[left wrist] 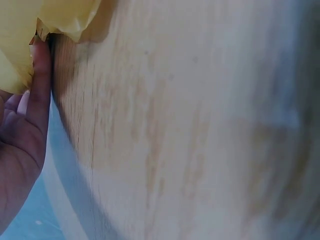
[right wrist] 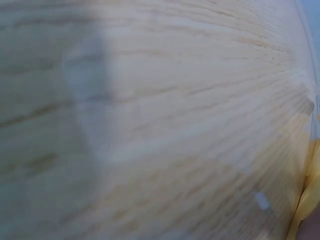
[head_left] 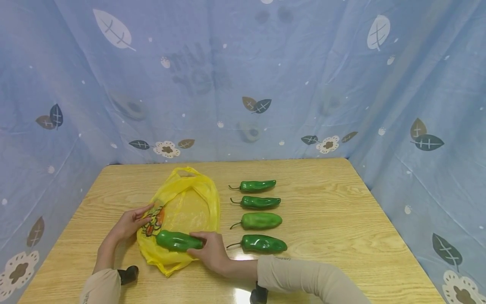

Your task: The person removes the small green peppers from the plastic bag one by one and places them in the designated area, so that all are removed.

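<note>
A yellow plastic bag point(head_left: 213, 198) lies spread on the left part of the table, its mouth loosely open and a printed picture on its left side. My left hand point(head_left: 128, 223) pinches the bag's left edge; the left wrist view has yellow film point(left wrist: 15, 45) against the fingers. Over the near part of the bag, my right hand point(head_left: 213, 252) grips a large green pepper point(head_left: 174, 240) by its right end, stem end pointing left. In the right wrist view the pepper is out of sight, and only a strip of the bag point(right wrist: 311, 192) shows.
Right of the bag, several green peppers lie in a column, stems left: a slim one point(head_left: 258, 185) farthest back, a wide glossy one point(head_left: 263, 243) nearest. The wooden table point(head_left: 334, 219) is enclosed by a blue leaf-patterned curtain point(head_left: 243, 76) behind and at both sides.
</note>
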